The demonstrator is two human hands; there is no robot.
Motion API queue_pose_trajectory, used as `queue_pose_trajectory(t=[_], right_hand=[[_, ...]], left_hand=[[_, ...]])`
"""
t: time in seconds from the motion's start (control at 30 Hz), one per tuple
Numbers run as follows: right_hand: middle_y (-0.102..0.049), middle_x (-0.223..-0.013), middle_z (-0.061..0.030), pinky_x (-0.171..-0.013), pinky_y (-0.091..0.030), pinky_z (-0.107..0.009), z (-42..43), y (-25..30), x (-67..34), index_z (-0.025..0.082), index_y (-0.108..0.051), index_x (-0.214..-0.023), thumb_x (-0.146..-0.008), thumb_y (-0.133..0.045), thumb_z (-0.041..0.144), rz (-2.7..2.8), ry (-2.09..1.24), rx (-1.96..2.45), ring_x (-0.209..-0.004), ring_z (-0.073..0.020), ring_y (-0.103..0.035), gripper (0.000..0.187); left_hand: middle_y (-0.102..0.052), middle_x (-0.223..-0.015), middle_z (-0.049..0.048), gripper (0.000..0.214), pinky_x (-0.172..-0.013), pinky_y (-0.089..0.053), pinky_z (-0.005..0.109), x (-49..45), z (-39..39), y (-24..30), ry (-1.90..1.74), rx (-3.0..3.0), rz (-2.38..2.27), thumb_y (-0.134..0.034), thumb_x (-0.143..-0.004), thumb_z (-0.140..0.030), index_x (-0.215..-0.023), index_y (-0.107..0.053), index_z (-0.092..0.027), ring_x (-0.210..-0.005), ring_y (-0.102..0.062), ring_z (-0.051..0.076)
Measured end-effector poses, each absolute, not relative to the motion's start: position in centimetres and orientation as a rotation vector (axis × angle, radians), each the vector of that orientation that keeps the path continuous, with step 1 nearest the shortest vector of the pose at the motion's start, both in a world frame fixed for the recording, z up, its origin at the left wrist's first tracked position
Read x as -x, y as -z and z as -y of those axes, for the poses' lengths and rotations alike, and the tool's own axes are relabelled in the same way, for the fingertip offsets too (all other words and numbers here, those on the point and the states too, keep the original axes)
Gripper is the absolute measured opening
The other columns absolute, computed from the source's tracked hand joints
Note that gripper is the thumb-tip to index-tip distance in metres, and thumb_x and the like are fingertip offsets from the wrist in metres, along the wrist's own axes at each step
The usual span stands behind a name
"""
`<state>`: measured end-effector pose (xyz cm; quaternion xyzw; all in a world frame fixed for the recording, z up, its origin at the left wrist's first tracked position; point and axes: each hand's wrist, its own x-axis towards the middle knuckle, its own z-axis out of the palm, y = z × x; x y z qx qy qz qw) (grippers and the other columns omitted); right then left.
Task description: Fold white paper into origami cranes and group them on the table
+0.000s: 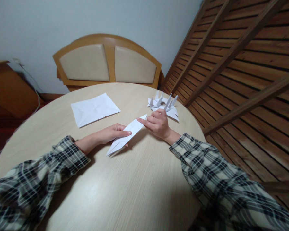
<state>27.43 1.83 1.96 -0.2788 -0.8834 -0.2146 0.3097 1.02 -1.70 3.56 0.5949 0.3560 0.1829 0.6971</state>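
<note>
The narrow folded paper (135,128) is above the near-middle part of the round table (125,189), slanting from a pointed end near the person up toward the right hand. The left hand (113,133) grips it with the thumb flat on top and fingers beneath; the right hand (158,124) is mostly curled, its index finger touching the far end, though whether its thumb pinches there cannot be told. For clean work, the left grip should likely stay firm but light, so the layers keep aligned, while the right finger presses along the crease; resting the paper on the tabletop would probably give sharper folds. Beyond lie a creased white sheet (95,109) and, just past the right hand, spiky folded paper pieces (169,103).
</note>
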Motion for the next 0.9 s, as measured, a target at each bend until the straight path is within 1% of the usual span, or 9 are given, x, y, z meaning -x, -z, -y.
queue_pose_trajectory(t=[0.23, 0.4, 0.5, 0.63, 0.77, 0.9], right_hand=[[-0.051, -0.060, 0.0021, -0.085, -0.028, -0.040, -2.7, -1.9, -28.0, 0.041, -0.066, -0.125, -0.104, -0.048, 0.030, 2.298, 0.695, 0.782, -0.076, -0.0185, -0.045, 0.030], [-0.053, -0.061, 0.0018, -0.085, -0.026, -0.040, -3.1, -1.8, -28.2, 0.038, -0.069, -0.122, -0.103, -0.049, 0.030, 2.305, 0.721, 0.768, -0.077, -0.0190, -0.043, 0.029], [-0.054, -0.062, 0.0012, -0.086, -0.026, -0.040, -3.3, -1.8, -28.3, 0.037, -0.070, -0.121, -0.103, -0.049, 0.033, 2.317, 0.656, 0.780, -0.078, -0.0195, -0.043, 0.028], [-0.055, -0.063, 0.0004, -0.086, -0.028, -0.041, -3.3, -1.9, -28.3, 0.038, -0.072, -0.118, -0.102, -0.050, 0.035, 2.308, 0.520, 0.792, -0.080, -0.0206, -0.044, 0.027], [-0.057, -0.064, -0.0008, -0.085, -0.029, -0.042, -3.1, -2.1, -28.0, 0.037, -0.074, -0.114, -0.102, -0.049, 0.034, 2.292, 0.453, 0.870, -0.081, -0.0216, -0.045, 0.027], [-0.059, -0.067, -0.0010, -0.081, -0.030, -0.041, -2.9, -1.9, -27.5, 0.034, -0.074, -0.115, -0.100, -0.052, 0.028, 2.248, 0.440, 0.912, -0.080, -0.0217, -0.046, 0.028]], left_hand=[[-0.070, -0.062, 0.0039, 0.037, -0.044, -0.043, 0.021, -1.1, 1.9, -3.7, -0.407, -1.309, -0.808, -0.080, -0.074, -0.048, -0.076, -0.070, -0.013, -0.047, -0.058, 0.012], [-0.069, -0.060, 0.0031, 0.037, -0.043, -0.043, 0.020, -1.1, 1.8, -3.7, -0.413, -1.299, -0.797, -0.080, -0.074, -0.048, -0.074, -0.069, -0.013, -0.046, -0.057, 0.011], [-0.070, -0.061, 0.0033, 0.037, -0.043, -0.043, 0.020, -1.1, 1.8, -3.7, -0.418, -1.287, -0.789, -0.081, -0.073, -0.048, -0.074, -0.069, -0.013, -0.046, -0.058, 0.011], [-0.070, -0.061, 0.0041, 0.035, -0.044, -0.043, 0.020, -1.2, 1.8, -3.6, -0.422, -1.274, -0.783, -0.080, -0.075, -0.047, -0.074, -0.069, -0.013, -0.047, -0.059, 0.011], [-0.070, -0.062, 0.0046, 0.035, -0.046, -0.044, 0.021, -1.4, 1.7, -3.5, -0.437, -1.259, -0.782, -0.081, -0.073, -0.047, -0.078, -0.069, -0.013, -0.050, -0.060, 0.013], [-0.065, -0.057, 0.0009, 0.034, -0.043, -0.038, 0.019, -1.6, 1.7, -3.5, -0.443, -1.314, -0.802, -0.082, -0.070, -0.044, -0.072, -0.068, -0.013, -0.046, -0.053, 0.010]])
